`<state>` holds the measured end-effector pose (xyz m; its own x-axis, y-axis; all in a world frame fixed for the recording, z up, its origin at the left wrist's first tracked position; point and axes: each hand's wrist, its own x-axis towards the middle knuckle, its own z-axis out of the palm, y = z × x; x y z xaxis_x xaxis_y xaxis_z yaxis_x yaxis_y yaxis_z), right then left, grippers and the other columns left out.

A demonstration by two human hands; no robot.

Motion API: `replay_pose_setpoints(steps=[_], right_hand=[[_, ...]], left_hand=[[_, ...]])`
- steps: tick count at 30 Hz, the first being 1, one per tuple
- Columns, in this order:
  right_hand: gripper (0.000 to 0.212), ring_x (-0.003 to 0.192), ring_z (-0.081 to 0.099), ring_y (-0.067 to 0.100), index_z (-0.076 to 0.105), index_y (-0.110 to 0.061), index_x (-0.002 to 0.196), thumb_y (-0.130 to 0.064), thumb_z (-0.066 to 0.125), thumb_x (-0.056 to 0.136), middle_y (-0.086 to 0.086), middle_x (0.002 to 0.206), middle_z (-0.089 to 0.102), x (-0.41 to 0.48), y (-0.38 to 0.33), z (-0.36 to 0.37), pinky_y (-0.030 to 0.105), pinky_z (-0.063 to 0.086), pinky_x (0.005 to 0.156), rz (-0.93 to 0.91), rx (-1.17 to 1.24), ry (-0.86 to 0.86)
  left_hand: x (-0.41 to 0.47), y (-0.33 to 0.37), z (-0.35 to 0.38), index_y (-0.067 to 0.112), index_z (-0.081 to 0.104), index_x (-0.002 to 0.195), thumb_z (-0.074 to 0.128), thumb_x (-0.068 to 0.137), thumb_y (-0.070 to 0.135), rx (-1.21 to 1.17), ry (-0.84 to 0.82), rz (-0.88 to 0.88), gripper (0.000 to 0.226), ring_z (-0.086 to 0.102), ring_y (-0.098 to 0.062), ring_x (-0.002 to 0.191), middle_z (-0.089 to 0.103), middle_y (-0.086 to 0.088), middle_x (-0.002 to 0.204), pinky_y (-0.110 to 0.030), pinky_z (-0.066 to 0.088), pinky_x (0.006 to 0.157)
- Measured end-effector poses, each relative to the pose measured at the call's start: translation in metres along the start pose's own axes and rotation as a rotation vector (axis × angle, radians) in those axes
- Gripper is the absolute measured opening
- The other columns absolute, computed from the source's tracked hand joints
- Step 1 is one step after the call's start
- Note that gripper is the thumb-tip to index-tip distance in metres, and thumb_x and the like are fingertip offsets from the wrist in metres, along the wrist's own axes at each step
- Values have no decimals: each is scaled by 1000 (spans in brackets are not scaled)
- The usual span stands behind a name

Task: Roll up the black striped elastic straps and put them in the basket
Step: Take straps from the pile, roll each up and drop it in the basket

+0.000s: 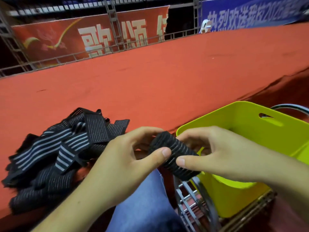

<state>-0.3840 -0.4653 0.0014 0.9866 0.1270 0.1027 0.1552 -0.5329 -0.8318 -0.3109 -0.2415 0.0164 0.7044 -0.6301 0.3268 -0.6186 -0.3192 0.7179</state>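
Observation:
A rolled-up black striped strap [173, 154] is held between both hands just left of the basket's near corner. My left hand [123, 161] grips its left side, thumb on top. My right hand [215, 151] pinches its right side with thumb and curled fingers. A loose pile of black straps with grey stripes [55, 153] lies on the red carpeted ledge to the left. The lime-green plastic basket [260, 124] stands at the right, its inside partly hidden by my right hand.
The red carpeted ledge [167, 77] stretches across the view, with metal railings [113, 30] and red and blue banners behind it. A metal frame [194, 205] sits under the basket. My leg in blue jeans [147, 206] is below the hands.

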Motion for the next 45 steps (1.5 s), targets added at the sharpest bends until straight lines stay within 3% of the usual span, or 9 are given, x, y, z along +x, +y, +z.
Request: replay_pose_setpoints(steps=[4,10,18,22,25,29,34,40,45], right_hand=[[19,84,73,16,75,-28,104,-42,75,92,-6,94,79,1,16,-31,39,58,76,20,-54,10],[31,80,64,12,77,-22,97,-50,81,84,4,95,77,24,63,-88,41,50,79,243,-193,4],[33,56,65,18,72,-7,81,-37,83,85,3,66,68,64,159,-110,27,53,55,718,-458,-66],[37,71,78,22,66,-5,87,-38,81,90,5,73,72,80,177,-91,39,66,79,860,-589,-193],[40,84,80,26,62,-5,94,-41,80,92,6,83,71,90,175,-90,45,64,87,905,-671,-256],[47,91,73,25,60,-9,115,-48,75,94,8,113,71,101,166,-93,37,55,64,979,-760,-349],[59,112,74,29,61,-1,132,-46,73,96,13,128,72,102,174,-79,43,57,93,1039,-779,-337],[64,93,78,30,63,-2,119,-50,86,83,12,99,71,85,185,-69,36,58,68,982,-901,-202],[56,105,75,31,54,-9,106,-53,82,85,10,99,64,81,186,-58,36,58,80,876,-972,-202]], left_hand=[[39,4,22,35,72,113,73,92,32,8,-69,45,21,70,7,98,75,26,104,-12,52,85],[91,-13,57,30,68,126,69,95,39,143,-163,43,33,69,10,96,77,18,106,-19,53,89],[91,-49,70,30,72,123,66,96,40,333,-246,8,29,62,17,102,74,22,112,4,40,83],[86,-53,74,32,72,122,68,95,40,340,-250,10,28,65,15,101,74,23,114,-5,48,90],[89,-55,77,33,75,116,71,92,40,387,-214,24,25,68,11,95,76,21,106,-9,51,88],[94,-55,81,32,78,109,75,89,38,378,-194,20,21,69,8,89,77,18,96,-15,53,87],[90,-59,82,31,78,107,76,90,38,337,-179,3,19,69,6,88,77,16,96,-14,51,84],[85,-59,83,32,78,107,74,91,39,328,-174,18,18,70,1,93,76,14,102,-29,56,91],[82,-63,84,29,77,109,73,92,37,311,-170,55,19,69,-3,97,74,12,105,-35,56,92]])
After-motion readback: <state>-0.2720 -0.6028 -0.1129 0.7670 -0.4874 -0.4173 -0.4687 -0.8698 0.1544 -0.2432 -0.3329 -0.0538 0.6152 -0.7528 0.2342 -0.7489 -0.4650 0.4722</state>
